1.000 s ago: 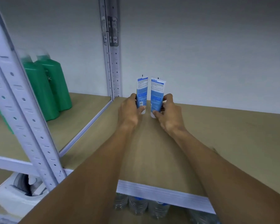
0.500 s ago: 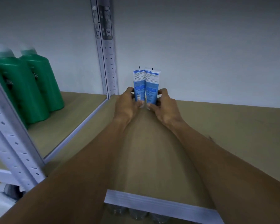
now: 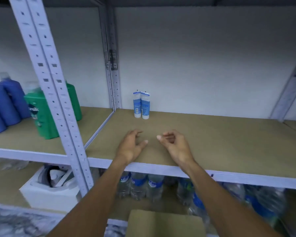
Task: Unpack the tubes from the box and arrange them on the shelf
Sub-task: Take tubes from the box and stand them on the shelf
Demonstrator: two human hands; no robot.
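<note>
Currently: left tube and right tube stand cap-down on the shelf. They touch each other, at the back near the wall and just beside the rear upright.

Left hand and right hand hover over the front part of the shelf, well apart from the tubes. Both are empty, fingers loosely curled, gripping nothing.

Cardboard box sits at the bottom edge of view, below shelf level. Its contents aren't visible, so I can't tell how many tubes are left.

Risks, my read:
- The tubes look tall and light and balance on narrow caps. A nudge from the next tube set beside them would probably topple both, since they're in contact.
- The spot is deep. A long reach with a tube in each hand means less control at set-down, so a tilted landing could leave a tube lying flat.
- Water bottles crowd the lower level near the box. A careless reach down could bump them.
</note>
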